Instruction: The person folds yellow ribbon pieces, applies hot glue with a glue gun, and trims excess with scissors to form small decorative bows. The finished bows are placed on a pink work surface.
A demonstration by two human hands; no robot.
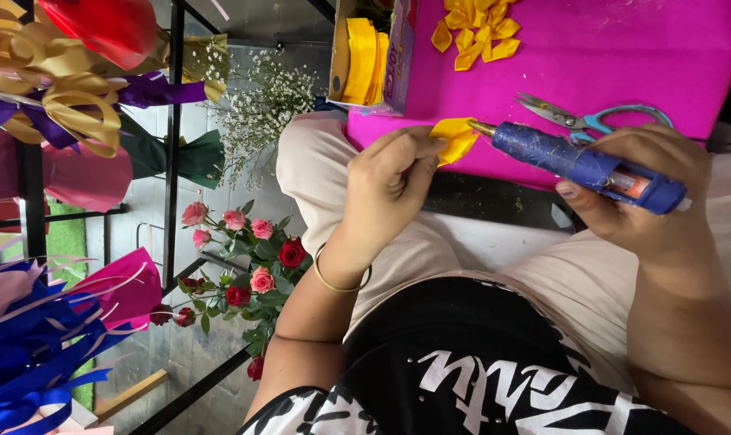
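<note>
Bright pink paper covers the work surface at upper right, where the left hand pinches a folded yellow ribbon piece at centre frame and the right hand grips a blue glue gun, best kept steady, nozzle just touching the glossy fold, fingertips clear.

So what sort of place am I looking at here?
Probably a florist's or gift-wrapping workshop. Fresh pink and red roses stand beside white baby's breath, gold and purple ribbon bows hang nearby, and the hands work a blue hot glue gun on folded yellow ribbon over magenta paper.
</note>
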